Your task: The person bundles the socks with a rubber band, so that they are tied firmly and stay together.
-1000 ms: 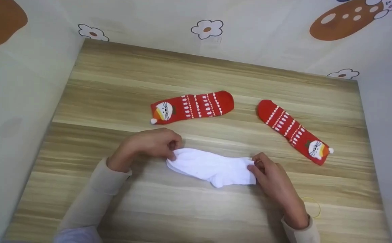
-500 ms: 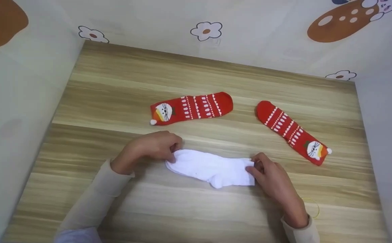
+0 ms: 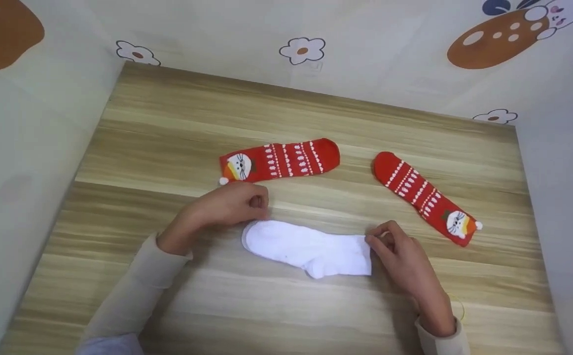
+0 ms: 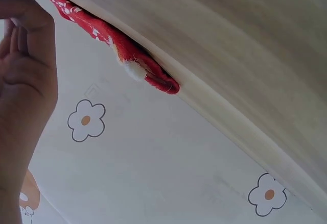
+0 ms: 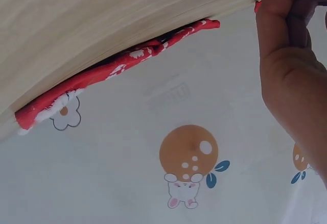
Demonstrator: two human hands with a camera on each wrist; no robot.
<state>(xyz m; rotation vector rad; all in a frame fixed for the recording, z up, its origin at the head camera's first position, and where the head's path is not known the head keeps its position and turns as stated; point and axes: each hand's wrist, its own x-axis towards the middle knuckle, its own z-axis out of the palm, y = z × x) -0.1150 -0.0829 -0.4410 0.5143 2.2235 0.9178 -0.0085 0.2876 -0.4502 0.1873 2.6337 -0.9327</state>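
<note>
A white sock [image 3: 306, 246] lies flat on the wooden table in the head view, toe to the left and heel bulge toward the front. A second white edge shows along its toe. My left hand [image 3: 230, 203] is just above the toe, fingers loosely curled, fingertips right at the upper edge of the sock. At the other end my right hand [image 3: 405, 259] pinches the upper corner of the cuff between thumb and fingers. The wrist views show the left hand [image 4: 25, 66] and the right hand [image 5: 291, 55] with bent fingers; the white sock is outside both.
Behind the left hand lies a red patterned sock [image 3: 286, 160] with an animal face and pompom. Another red sock [image 3: 422, 197] lies slanted at the right. A thin yellow band [image 3: 459, 305] is partly hidden by the right wrist. Patterned walls [image 3: 217, 39] border the table [image 3: 178, 113].
My left hand has let go of the toe and risen slightly off it, so the toe shows whole. My right hand's grip has shifted to the cuff's upper corner.
</note>
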